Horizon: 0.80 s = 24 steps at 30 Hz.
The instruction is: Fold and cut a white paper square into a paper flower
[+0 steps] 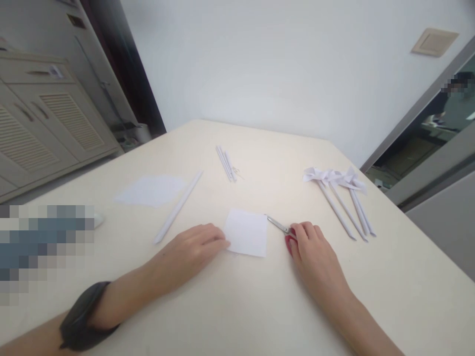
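Note:
A white square of paper [246,232] lies flat on the table in front of me. My left hand [198,243] grips its left edge, thumb and fingers together. To the right of the paper, my right hand [313,249] is closed around the red handles of a pair of scissors [277,224]. The scissors rest on the table, blades together, their tip close to the paper's upper right corner. Left of the paper lies a long rolled paper stick [178,207], with more white paper sheets [151,190] beyond it.
Several paper pinwheels [336,178] on rolled sticks lie at the right. Thinner paper sticks [225,163] sit at the back, beside small thin yellowish pieces [237,172]. The pale table [267,306] meets a white wall. A cabinet [55,113] stands left; a person [458,104] shows far right.

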Motion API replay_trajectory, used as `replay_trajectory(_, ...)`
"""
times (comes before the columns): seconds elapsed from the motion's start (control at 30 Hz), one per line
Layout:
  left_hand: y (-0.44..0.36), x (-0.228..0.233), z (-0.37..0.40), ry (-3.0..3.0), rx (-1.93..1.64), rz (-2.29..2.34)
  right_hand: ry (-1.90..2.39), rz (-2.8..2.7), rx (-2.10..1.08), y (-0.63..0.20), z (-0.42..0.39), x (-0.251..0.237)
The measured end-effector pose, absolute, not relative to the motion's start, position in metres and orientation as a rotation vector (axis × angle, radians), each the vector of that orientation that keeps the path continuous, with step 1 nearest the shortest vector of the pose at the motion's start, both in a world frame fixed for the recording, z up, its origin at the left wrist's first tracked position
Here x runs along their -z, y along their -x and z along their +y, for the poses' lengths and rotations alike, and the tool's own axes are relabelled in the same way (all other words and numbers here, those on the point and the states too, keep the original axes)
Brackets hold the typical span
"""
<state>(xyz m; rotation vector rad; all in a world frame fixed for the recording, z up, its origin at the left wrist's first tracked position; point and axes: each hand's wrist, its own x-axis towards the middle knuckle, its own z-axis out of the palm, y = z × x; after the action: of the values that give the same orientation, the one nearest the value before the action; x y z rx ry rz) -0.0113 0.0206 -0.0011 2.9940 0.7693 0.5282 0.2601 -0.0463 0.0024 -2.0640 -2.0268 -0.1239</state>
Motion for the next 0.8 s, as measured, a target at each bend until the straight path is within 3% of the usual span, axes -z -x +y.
replay_trajectory(0.8,0.004,-0.003,0.036,-2.95,-0.526,0.668,2.023,-2.101,-0.069,-0.272,-0.045,-0.01)
